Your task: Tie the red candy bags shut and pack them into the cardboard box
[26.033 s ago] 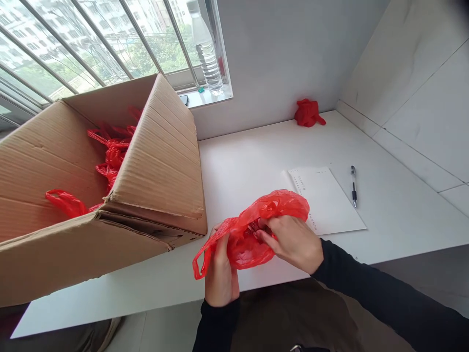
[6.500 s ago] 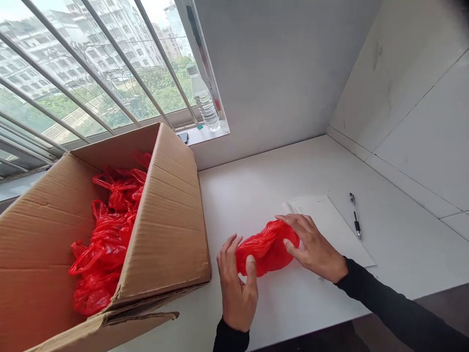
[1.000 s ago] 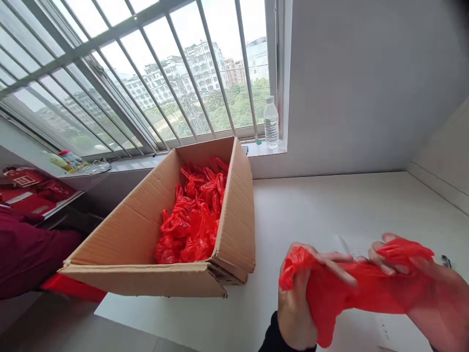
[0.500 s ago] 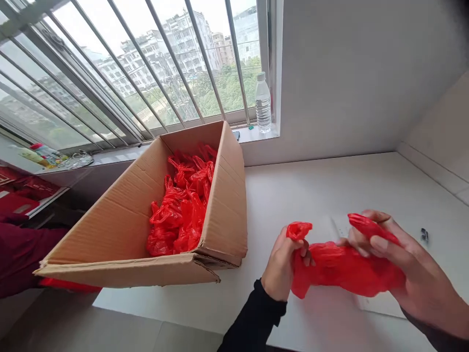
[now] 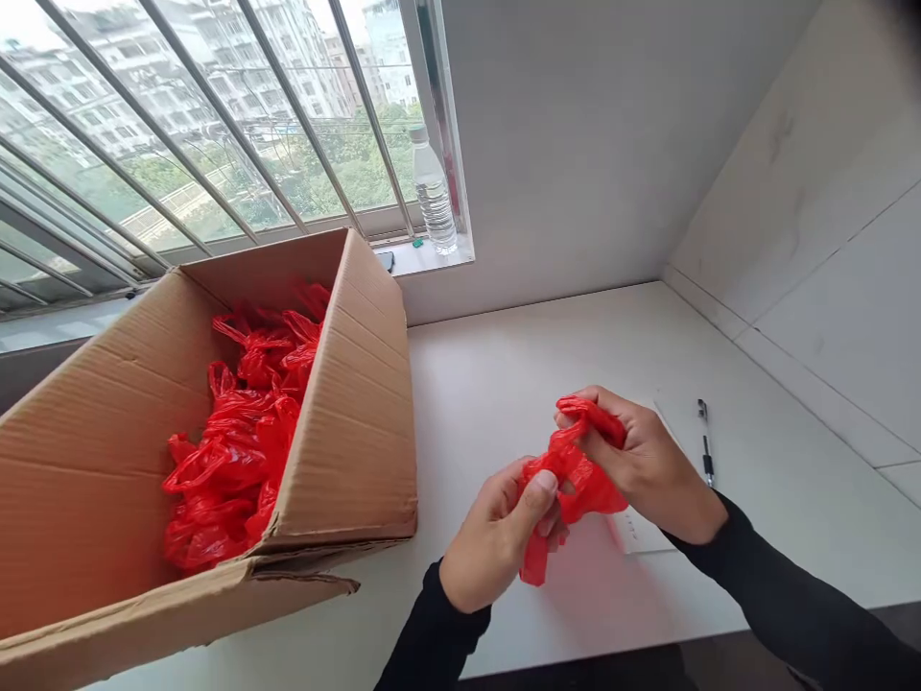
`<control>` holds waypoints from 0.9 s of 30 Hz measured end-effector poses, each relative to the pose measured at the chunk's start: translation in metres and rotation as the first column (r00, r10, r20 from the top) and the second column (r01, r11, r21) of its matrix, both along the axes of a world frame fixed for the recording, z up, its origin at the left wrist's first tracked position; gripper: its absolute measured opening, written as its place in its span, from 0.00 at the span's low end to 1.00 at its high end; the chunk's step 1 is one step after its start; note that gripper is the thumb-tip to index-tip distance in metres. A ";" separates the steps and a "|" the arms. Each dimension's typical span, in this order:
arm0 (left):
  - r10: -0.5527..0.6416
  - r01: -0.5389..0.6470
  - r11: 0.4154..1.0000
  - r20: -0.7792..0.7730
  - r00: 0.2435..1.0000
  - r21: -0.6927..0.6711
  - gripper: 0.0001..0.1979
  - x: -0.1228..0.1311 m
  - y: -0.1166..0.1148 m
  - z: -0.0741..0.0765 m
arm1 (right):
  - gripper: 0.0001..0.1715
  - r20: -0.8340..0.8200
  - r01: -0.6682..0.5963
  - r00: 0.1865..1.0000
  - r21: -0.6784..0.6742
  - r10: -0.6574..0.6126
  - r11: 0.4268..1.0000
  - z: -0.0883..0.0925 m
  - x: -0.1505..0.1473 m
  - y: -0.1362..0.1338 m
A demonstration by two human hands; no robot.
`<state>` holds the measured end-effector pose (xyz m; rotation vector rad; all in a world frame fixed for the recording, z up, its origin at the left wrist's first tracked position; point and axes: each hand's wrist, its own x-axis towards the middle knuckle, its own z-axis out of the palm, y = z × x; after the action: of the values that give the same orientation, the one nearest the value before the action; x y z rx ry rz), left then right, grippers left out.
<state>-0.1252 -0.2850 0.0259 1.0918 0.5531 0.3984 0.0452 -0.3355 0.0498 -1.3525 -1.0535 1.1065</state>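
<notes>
Crumpled red plastic bag [image 5: 576, 475] is bunched between my hands above the white counter's [image 5: 504, 384] near edge. My left hand [image 5: 496, 533] pinches its lower end, my right hand [image 5: 644, 461] grips the top. Partly hidden beneath them lies what looks like white paper [image 5: 637, 528].

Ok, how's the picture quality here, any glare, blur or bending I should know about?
Head view: daylight through the barred window washes out the buildings outside; wide-angle lens bends the bars and the cardboard box edges; left hand, right hand and red plastic bag look sharp; the bag casts a soft reddish tint on the white table; top right corner darkens.
</notes>
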 end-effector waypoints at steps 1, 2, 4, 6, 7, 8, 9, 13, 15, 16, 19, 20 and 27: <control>0.023 -0.020 0.997 0.033 0.999 -0.079 0.18 0.000 0.001 -0.003 | 0.10 0.016 -0.001 1.000 -0.023 0.002 1.000 0.000 0.001 -0.002; 0.077 -0.068 0.986 0.054 0.996 -0.152 0.18 0.000 0.003 -0.006 | 0.13 0.046 0.012 0.999 -0.041 -0.010 0.999 -0.001 0.002 -0.005; 0.222 -0.205 0.951 0.049 0.974 -0.230 0.17 0.003 0.006 -0.012 | 0.21 0.114 0.049 0.993 -0.059 -0.042 0.997 0.001 0.003 -0.011; 0.318 -0.307 0.927 0.014 0.948 -0.216 0.16 0.007 0.005 -0.013 | 0.19 0.128 0.034 0.991 -0.053 -0.027 0.998 0.004 0.001 -0.017; 0.340 -0.333 0.922 -0.001 0.940 -0.195 0.15 0.009 0.003 -0.012 | 0.14 0.127 0.003 0.992 -0.036 0.002 0.999 0.005 -0.001 -0.019; 0.340 -0.337 0.927 -0.008 0.940 -0.164 0.13 0.011 0.000 -0.010 | 0.10 0.137 -0.039 0.990 -0.008 0.040 0.999 0.007 -0.004 -0.020; 0.319 -0.317 0.941 -0.008 0.948 -0.114 0.10 0.013 -0.004 -0.007 | 0.12 0.170 -0.080 0.983 0.040 0.072 0.996 0.008 -0.008 -0.020; 0.095 -0.078 0.957 -0.048 0.994 0.281 0.14 0.017 -0.019 0.005 | 0.16 0.533 -0.206 0.845 0.257 0.039 0.944 0.011 -0.022 -0.014; 0.052 -0.012 0.912 -0.086 0.995 0.410 0.12 0.018 -0.021 0.007 | 0.14 0.656 -0.279 0.755 0.291 0.022 0.915 0.013 -0.024 -0.011; 0.062 -0.017 0.902 -0.091 0.994 0.431 0.09 0.018 -0.020 0.007 | 0.14 0.679 -0.317 0.733 0.280 0.047 0.906 0.014 -0.022 -0.010; 0.083 -0.048 0.923 -0.078 0.993 0.381 0.10 0.018 -0.014 0.002 | 0.12 0.670 -0.361 0.730 0.210 0.135 0.909 0.016 -0.011 -0.010; 0.079 -0.051 0.941 -0.071 0.994 0.334 0.13 0.018 -0.012 0.000 | 0.11 0.669 -0.339 0.730 0.183 0.136 0.923 0.016 -0.005 -0.011; 0.117 -0.110 0.990 -0.076 0.990 0.088 0.23 0.015 0.000 -0.015 | 0.12 0.611 -0.207 0.775 0.008 0.159 0.978 0.005 0.019 -0.009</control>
<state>-0.1101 -0.2849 0.0111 1.1643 0.6777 0.4815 0.0644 -0.3445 0.0549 -1.6174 -1.7129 0.7547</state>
